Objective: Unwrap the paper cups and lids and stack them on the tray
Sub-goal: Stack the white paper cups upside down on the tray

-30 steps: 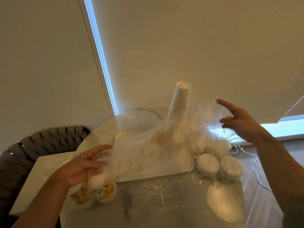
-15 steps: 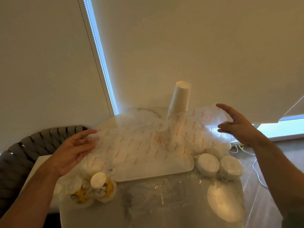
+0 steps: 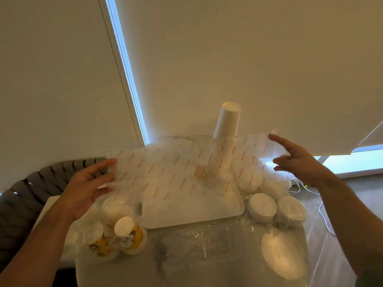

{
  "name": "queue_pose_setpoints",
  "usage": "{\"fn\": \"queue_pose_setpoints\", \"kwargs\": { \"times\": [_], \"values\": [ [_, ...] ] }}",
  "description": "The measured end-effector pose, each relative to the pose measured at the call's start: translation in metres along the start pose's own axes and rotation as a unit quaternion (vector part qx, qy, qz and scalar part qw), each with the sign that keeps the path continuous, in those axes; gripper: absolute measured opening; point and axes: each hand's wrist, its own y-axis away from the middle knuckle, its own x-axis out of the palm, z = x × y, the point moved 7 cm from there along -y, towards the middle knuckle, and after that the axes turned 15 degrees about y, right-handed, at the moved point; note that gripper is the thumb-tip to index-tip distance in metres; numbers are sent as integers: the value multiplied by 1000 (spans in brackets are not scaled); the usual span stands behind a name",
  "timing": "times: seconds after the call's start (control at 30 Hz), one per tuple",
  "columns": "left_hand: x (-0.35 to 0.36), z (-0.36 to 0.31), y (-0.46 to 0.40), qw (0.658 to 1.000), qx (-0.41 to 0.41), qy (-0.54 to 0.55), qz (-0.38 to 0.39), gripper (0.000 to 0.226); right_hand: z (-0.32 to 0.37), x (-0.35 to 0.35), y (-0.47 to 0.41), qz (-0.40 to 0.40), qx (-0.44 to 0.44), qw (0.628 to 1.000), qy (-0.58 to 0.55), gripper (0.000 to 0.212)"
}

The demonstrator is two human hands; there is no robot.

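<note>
Both hands on the clear red-printed wrapper (image 3: 165, 175), stretched flat above the tray (image 3: 192, 212). My left hand (image 3: 87, 187) pinches its left edge, thumb on top, fingers underneath. My right hand (image 3: 298, 162) holds the right edge, index finger straight, other fingers curled on the film. Tall white cup stack (image 3: 227, 121) stands upside down at the tray's far side. Wrapped lid stacks (image 3: 262, 207) sit just right of the tray; wrapped printed cups (image 3: 116, 239) sit at its near left.

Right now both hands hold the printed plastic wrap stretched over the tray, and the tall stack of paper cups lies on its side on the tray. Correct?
Not quite. In the head view the stack of paper cups stands upright at the tray's far side. The left hand and right hand do hold the plastic wrap stretched over it.
</note>
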Motion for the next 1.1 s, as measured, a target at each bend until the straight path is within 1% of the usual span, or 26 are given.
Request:
{"fn": "queue_pose_setpoints", "kwargs": {
  "times": [0.1, 0.13, 0.33, 0.4, 0.5, 0.6, 0.63, 0.7, 0.73, 0.77, 0.83, 0.87, 0.97, 1.03, 1.1],
  "values": [
    [3, -1, 1, 999, -3, -43, 34, 62, -2, -2, -2, -1, -8, 1000, 13, 83],
    [2, -2, 1, 998, -8, -49, 43, 66, -2, -2, -3, 0, -11, 1000, 19, 85],
    [5, -3, 2, 992, -40, -90, 75, 79, 2, -6, -6, -1, -33, 998, 45, 91],
    [11, -3, 4, 995, -39, -61, 70, 75, 5, -8, -7, -8, -35, 998, 49, 90],
    [15, -2, 6, 997, -44, 21, 62, 57, 8, -9, -8, -15, -36, 998, 47, 90],
    [16, -2, 8, 993, -58, 60, 82, 50, 10, -12, -8, -18, -36, 998, 57, 91],
    [18, -3, 10, 992, -65, 62, 92, 56, 10, -13, -8, -18, -35, 997, 61, 91],
    [17, -6, 11, 991, -75, 49, 99, 84, 11, -14, -9, -16, -37, 997, 66, 89],
    [17, -9, 11, 991, -74, 55, 93, 89, 12, -14, -9, -15, -39, 997, 68, 89],
    [17, -10, 10, 991, -79, 66, 90, 85, 13, -14, -9, -14, -41, 997, 69, 88],
    [18, -11, 12, 990, -77, 73, 93, 55, 14, -13, -10, -11, -45, 996, 70, 88],
    [17, -12, 13, 992, -70, 51, 92, 52, 15, -13, -11, -10, -47, 996, 71, 88],
    [17, -9, 15, 989, -70, -34, 128, 93, 15, -11, -12, -7, -52, 996, 73, 88],
    [15, -7, 16, 981, -79, -84, 154, 106, 17, -11, -13, -6, -53, 996, 77, 88],
    [12, -7, 16, 972, -88, -124, 177, 113, 18, -13, -14, -4, -56, 995, 83, 88]
  ]
}}
